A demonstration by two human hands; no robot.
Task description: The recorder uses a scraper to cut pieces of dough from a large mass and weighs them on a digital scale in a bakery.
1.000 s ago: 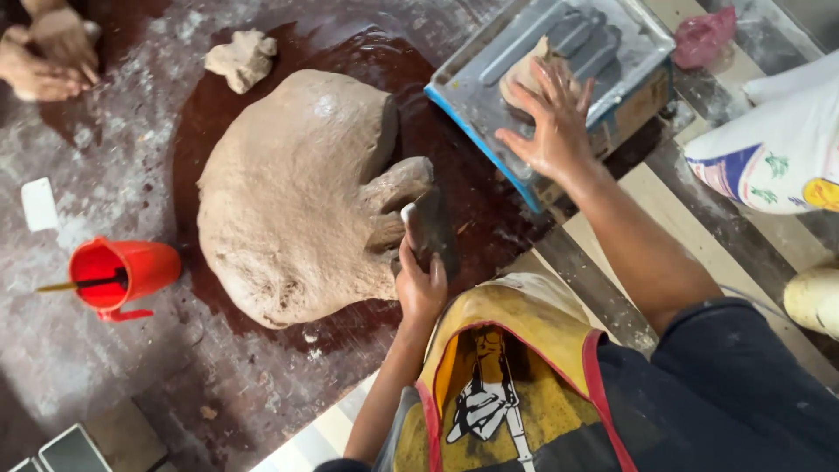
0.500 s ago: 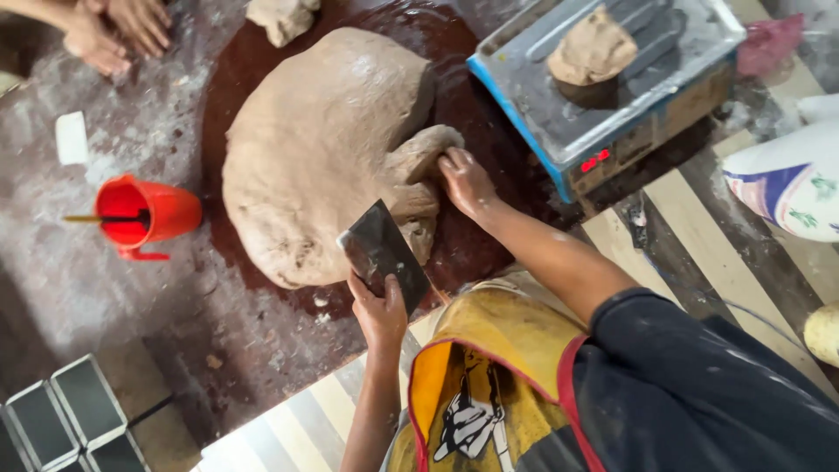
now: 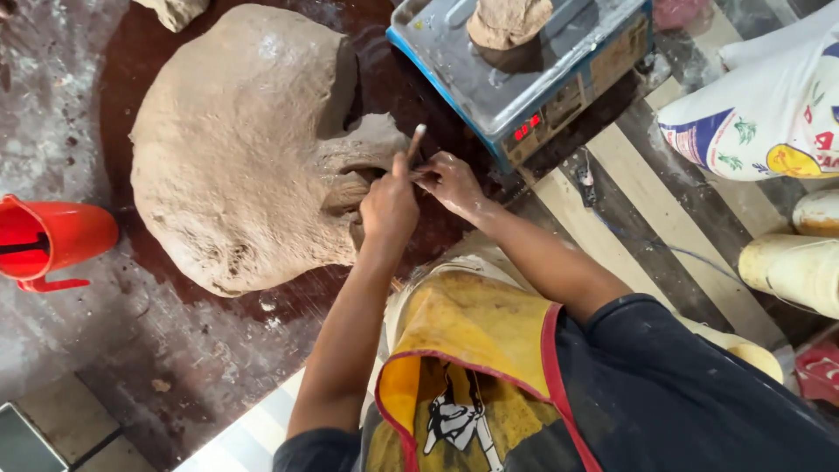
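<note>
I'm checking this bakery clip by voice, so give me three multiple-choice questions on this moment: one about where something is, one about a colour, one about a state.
1. Where is the small dough piece?
A. on the scale's metal tray
B. inside the jug
C. on the sack

2. What colour is the plastic jug at the left edge?
A. blue
B. red
C. green

3. What is the left hand doing?
A. resting flat on the sack
B. gripping a scraper at the big dough mass
C. hanging open in the air

Answers:
1 A, the piece sits on the tray of the scale.
2 B, the jug is plainly red.
3 B, its fingers close round the scraper pressed at the big dough mass, the right hand beside it.
</note>
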